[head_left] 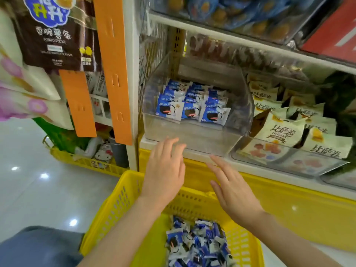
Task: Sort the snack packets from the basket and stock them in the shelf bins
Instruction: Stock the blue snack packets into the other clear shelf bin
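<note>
Forearms enter from the lower edge, above the basket. Left grip, a bare hand, is flat and empty, with fingers straight and slightly spread and tips at the lower front wall of the clear bin; motion blur hides whether they touch it. Right grip, also bare and empty, has straight fingers angled up and left, tips just below the bin at the shelf lip. Both grips hang over the far rim of the yellow basket, in which loose packets, blue and white, lie heaped at the near right. Inside the bin, rowed packets of the same print stand in three columns, set back from the front wall. Just beside the bin on its right, a second bin holds cream packets. Below the shelf runs a yellow base. Left of the shelf post hang orange strips and a brown bag; a second basket sits on the glossy floor. A denim knee fills the lower left corner.
</note>
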A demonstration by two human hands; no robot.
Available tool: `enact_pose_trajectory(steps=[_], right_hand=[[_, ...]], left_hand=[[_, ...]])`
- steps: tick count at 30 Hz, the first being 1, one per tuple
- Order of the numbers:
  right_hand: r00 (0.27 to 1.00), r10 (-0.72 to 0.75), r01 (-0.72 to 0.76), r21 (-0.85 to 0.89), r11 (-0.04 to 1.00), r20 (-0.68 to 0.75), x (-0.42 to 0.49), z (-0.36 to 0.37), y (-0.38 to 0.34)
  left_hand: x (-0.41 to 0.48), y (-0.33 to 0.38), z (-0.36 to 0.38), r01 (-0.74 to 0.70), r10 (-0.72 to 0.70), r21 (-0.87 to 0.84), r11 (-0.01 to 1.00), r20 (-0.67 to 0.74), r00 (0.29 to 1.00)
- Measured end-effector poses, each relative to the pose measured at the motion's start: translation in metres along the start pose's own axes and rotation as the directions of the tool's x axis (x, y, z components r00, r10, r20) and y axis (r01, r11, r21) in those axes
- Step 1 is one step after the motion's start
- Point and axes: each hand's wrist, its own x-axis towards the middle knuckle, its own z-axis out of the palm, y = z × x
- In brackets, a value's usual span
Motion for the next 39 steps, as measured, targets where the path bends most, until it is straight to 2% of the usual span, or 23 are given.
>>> enact_pose_trajectory(steps=[1,3,5,8,12,14,17,19,21,24,28,32,35,39], right_hand=[[0.998,0.019,-0.019,0.005,1.000,0.065,-0.012,0.010,-0.001],[0.956,0.109,-0.122,0.031,0.992,0.274,-0.033,0.036,-0.002],[0.856,0.205,-0.238,0.009,0.971,0.475,-0.055,0.068,0.007],[0.720,0.318,-0.361,-0.058,0.931,0.617,-0.085,0.113,0.020],[0.513,0.393,-0.465,-0.138,0.874,0.763,-0.115,0.155,0.033],[0.461,0.426,-0.569,-0.109,0.815,0.778,-0.124,0.171,0.040],[0.354,0.517,-0.766,-0.075,0.639,0.779,-0.130,0.188,0.048],[0.294,0.519,-0.782,-0.109,0.613,0.803,-0.135,0.200,0.051],[0.288,0.545,-0.738,-0.180,0.650,0.788,-0.136,0.211,0.055],[0.295,0.569,-0.666,-0.262,0.698,0.767,-0.133,0.221,0.058],[0.328,0.550,-0.726,-0.168,0.667,0.768,-0.130,0.222,0.063],[0.322,0.453,-0.702,-0.111,0.704,0.831,-0.123,0.211,0.067],[0.371,0.413,-0.671,-0.067,0.739,0.832,-0.118,0.203,0.062],[0.456,0.447,-0.710,0.012,0.704,0.769,-0.110,0.187,0.051]], left_hand=[[-0.015,0.005,0.009,0.002,0.000,-0.026,1.000,0.049,0.999],[-0.044,0.010,0.030,0.081,-0.059,-0.070,0.994,0.272,0.960],[-0.073,0.002,0.058,0.175,-0.120,-0.069,0.982,0.483,0.867],[-0.114,-0.018,0.095,0.309,-0.200,-0.044,0.950,0.674,0.711],[-0.166,-0.038,0.131,0.585,-0.381,0.043,0.810,0.796,0.470],[-0.189,-0.045,0.146,0.647,-0.426,0.109,0.754,0.831,0.357],[-0.210,-0.048,0.164,0.731,-0.466,0.158,0.664,0.852,0.239],[-0.215,-0.044,0.176,0.809,-0.501,0.175,0.562,0.850,0.164],[-0.214,-0.039,0.185,0.887,-0.547,0.176,0.427,0.831,0.099],[-0.211,-0.035,0.198,0.956,-0.610,0.124,0.266,0.790,0.067],[-0.210,-0.033,0.204,0.984,-0.622,0.120,0.132,0.783,-0.012],[-0.210,-0.027,0.200,0.977,-0.563,0.119,0.176,0.827,0.001],[-0.211,-0.024,0.194,0.973,-0.557,0.126,0.192,0.831,0.002],[-0.204,-0.025,0.184,0.986,-0.548,0.086,0.146,0.836,0.008]])
